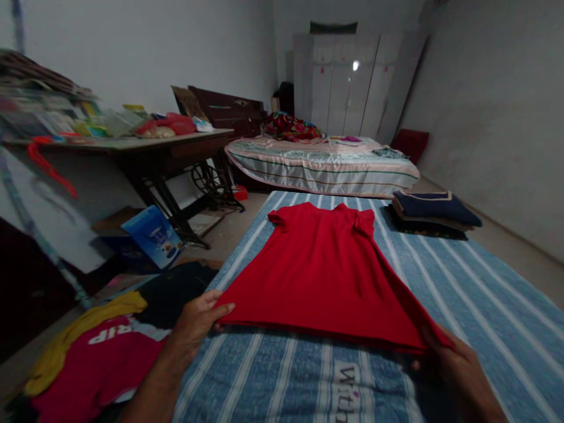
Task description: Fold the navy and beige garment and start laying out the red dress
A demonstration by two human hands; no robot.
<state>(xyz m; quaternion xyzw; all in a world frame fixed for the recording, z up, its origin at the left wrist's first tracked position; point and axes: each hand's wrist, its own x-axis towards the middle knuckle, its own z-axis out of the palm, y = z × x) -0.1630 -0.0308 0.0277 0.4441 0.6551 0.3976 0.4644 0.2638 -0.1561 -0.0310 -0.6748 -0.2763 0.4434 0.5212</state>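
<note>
A red short-sleeved shirt point(324, 276) lies spread on a blue bed cover with white stripes point(273, 370), its sleeves and neckline at the far end. My left hand point(203, 317) pinches the hem's left corner between thumb and fingers. At the right corner of the hem, my right hand point(458, 358) is closed on the cloth, with some fingers hidden beneath it. The hem is drawn out between both hands, and its right side is raised a little off the cover.
A stack of folded dark clothes point(434, 212) rests on the bed at the right. Loose clothes point(110, 352) are heaped at lower left. A sewing-machine table point(176, 144) with clutter stands at left, above a blue box point(152, 238). Another bed point(317, 167) stands beyond, before a wardrobe point(346, 82).
</note>
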